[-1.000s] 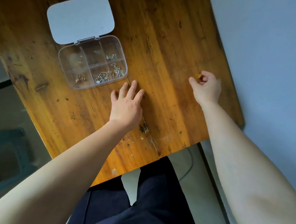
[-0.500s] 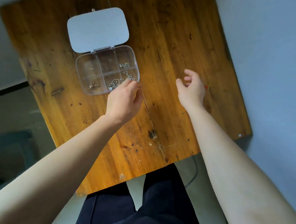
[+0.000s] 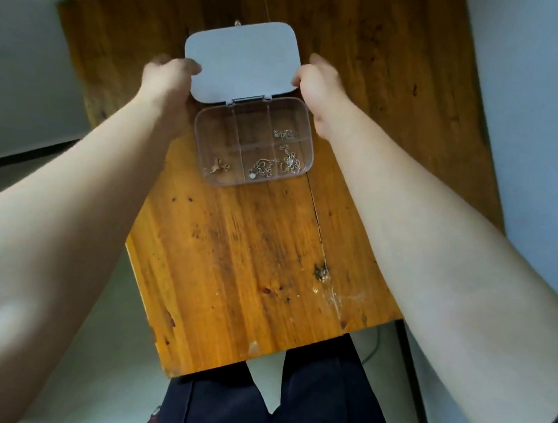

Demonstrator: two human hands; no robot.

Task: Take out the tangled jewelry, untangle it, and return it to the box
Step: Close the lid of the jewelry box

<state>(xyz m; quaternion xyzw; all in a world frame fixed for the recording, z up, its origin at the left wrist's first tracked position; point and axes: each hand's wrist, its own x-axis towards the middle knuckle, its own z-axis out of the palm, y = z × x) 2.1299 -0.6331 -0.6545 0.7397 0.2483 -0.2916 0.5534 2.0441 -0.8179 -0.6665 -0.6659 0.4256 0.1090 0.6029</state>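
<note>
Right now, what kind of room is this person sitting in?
Probably a plain room at home or a small workroom; hard to say more. A worn orange-brown wooden table stands beside a bare pale blue-grey wall, and a clear plastic six-compartment jewelry box lies open on it, a hand at each side of its lid.

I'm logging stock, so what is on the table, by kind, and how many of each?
Box, lid open: 1
Jewelry clusters in its compartments: 4 (far right, near right, near middle, near left)
Hands at the lid: 2 (left, right)
Total: 7
</note>
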